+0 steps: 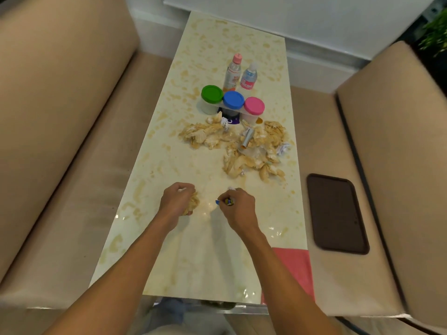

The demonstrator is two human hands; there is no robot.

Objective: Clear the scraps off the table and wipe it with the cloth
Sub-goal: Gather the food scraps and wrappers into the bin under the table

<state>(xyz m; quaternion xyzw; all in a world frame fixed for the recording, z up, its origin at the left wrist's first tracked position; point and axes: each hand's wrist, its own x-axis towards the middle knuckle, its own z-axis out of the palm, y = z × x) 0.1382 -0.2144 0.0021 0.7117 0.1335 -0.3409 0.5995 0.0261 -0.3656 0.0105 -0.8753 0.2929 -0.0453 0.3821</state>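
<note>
Scraps (pixel 193 203) fill the left hand (pixel 177 201), its fingers curled round a clump, well in front of the tubs (pixel 233 100). The right hand (pixel 238 209) pinches a small wrapper (pixel 227 202). A big heap (pixel 254 146) of scraps lies just in front of the tubs, so clearing looks barely begun. The cloth (pixel 295 269) lies untouched on the table (pixel 193 262), far in front and right of the tubs; all the wiping is left.

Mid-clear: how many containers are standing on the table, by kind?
Jars: 3 (green jar, blue jar, pink jar)
Bottles: 2 (pink-capped bottle, white-capped bottle)
Total: 5
</note>
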